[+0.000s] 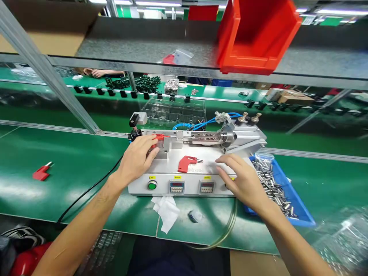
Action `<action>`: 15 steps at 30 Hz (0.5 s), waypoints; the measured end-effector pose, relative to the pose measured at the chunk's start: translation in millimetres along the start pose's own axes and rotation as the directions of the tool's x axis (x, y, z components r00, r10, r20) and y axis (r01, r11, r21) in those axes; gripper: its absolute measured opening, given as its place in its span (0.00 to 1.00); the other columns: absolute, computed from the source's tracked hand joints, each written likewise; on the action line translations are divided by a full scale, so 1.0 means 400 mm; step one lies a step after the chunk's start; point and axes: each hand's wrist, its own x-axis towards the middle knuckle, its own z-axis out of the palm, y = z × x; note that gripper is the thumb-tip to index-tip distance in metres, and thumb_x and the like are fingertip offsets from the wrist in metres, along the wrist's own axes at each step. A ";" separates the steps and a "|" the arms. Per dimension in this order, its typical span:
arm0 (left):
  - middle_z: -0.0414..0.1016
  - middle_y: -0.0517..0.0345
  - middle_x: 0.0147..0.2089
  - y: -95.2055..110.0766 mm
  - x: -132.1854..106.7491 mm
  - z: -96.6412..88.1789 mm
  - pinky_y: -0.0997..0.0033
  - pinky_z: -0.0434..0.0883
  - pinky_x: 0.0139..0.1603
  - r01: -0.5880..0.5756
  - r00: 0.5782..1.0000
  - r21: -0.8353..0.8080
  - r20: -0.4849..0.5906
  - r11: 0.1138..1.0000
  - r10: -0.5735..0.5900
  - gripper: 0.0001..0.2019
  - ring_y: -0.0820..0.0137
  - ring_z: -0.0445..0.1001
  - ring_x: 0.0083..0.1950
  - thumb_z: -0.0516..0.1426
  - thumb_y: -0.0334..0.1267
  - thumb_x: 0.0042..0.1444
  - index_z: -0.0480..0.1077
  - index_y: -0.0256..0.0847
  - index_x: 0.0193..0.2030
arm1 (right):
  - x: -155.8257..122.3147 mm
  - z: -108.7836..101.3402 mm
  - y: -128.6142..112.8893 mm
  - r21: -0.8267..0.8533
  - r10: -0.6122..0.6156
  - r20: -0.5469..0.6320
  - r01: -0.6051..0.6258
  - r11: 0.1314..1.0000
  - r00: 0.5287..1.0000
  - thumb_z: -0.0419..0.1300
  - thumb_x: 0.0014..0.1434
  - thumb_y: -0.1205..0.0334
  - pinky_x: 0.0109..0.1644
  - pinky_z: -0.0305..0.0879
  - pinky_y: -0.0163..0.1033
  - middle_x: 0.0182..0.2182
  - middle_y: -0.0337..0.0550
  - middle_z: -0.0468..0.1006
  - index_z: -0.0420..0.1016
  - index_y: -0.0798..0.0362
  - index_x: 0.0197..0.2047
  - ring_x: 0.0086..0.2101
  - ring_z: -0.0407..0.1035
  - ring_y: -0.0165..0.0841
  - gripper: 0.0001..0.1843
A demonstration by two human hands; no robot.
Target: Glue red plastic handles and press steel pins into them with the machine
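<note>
My left hand (pixel 139 155) is at the left end of a white bench machine (pixel 138 184), its thumb and fingers closed around a red plastic part (pixel 161 137). That part sits in the metal fixture (pixel 163 154), partly covered by my fingers, its tip pointing right toward a metal rod. Above the machine's right front, my right hand (pixel 244 182) has thumb and fingers apart with nothing visible between them. Between my hands, a red pistol-shaped part (pixel 185 164) with two metal pins lies on the machine top. A similar red part (pixel 41 173) rests on the green table at left.
A blue bin (pixel 299 209) of metal cylinders stands right of the machine. White tissue (pixel 169 214) and a small round item (pixel 195 216) lie in front. An orange bin (pixel 258 65) overhangs the shelf above. A black cable (pixel 89 189) runs left. Another person's hands (pixel 99 73) show behind.
</note>
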 end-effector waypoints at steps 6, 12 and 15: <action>0.79 0.47 0.45 0.058 -0.139 -0.009 0.59 0.73 0.45 -0.130 0.974 0.119 -0.169 0.984 0.149 0.07 0.59 0.77 0.46 0.55 0.34 0.71 0.74 0.38 0.50 | -0.130 -0.054 0.039 -0.209 0.051 0.115 -0.026 0.978 0.992 0.50 0.74 0.58 0.35 0.71 0.41 0.36 0.47 0.80 0.74 0.49 0.44 0.34 0.77 0.40 0.12; 0.80 0.52 0.41 0.091 -0.273 0.012 0.64 0.68 0.37 -0.135 0.991 0.103 0.023 0.985 0.134 0.09 0.65 0.75 0.37 0.52 0.31 0.74 0.72 0.38 0.54 | -0.185 -0.035 0.094 -0.258 0.050 0.190 0.001 0.966 0.980 0.46 0.76 0.57 0.23 0.67 0.40 0.37 0.44 0.82 0.74 0.49 0.49 0.25 0.77 0.37 0.15; 0.80 0.55 0.40 0.091 -0.264 0.000 0.64 0.70 0.38 -0.060 0.992 0.015 0.116 0.998 0.058 0.11 0.65 0.76 0.38 0.50 0.31 0.74 0.72 0.41 0.55 | -0.171 -0.036 0.110 -0.183 0.017 0.219 0.024 0.983 0.976 0.46 0.76 0.56 0.27 0.73 0.38 0.36 0.42 0.83 0.73 0.48 0.48 0.28 0.80 0.37 0.14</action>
